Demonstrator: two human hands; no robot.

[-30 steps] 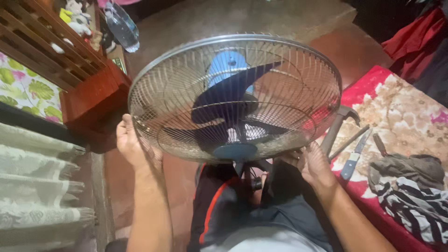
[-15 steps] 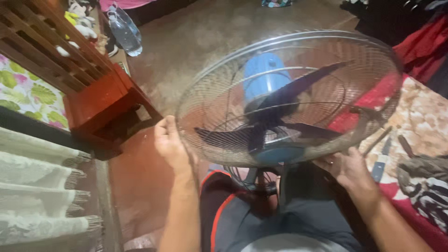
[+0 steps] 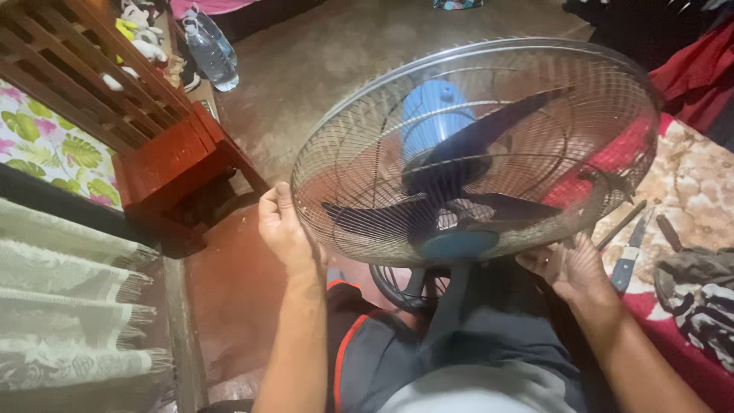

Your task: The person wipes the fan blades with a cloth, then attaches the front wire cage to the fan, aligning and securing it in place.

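Person holds a fan head (image 3: 474,153) over the lap, tilted face-up. Left hand (image 3: 284,229) is clamped on the wire cage's left rim; right hand (image 3: 572,269) has fingers curled around the lower right rim. Round cage of thin metal wire, dark blades, blue motor housing (image 3: 432,115) and blue hub cap. Likely bulky, motor-heavy, wires bendy, so the stiff outer rim is the safest hold. Knife (image 3: 628,256) lies on patterned cloth (image 3: 699,191) at right

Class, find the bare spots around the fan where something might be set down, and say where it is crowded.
Bare floor lies between the bottle and the fan; another patch sits beside the left hand, below the wooden bench. The mat near the right hand is crowded with tools and cloth.
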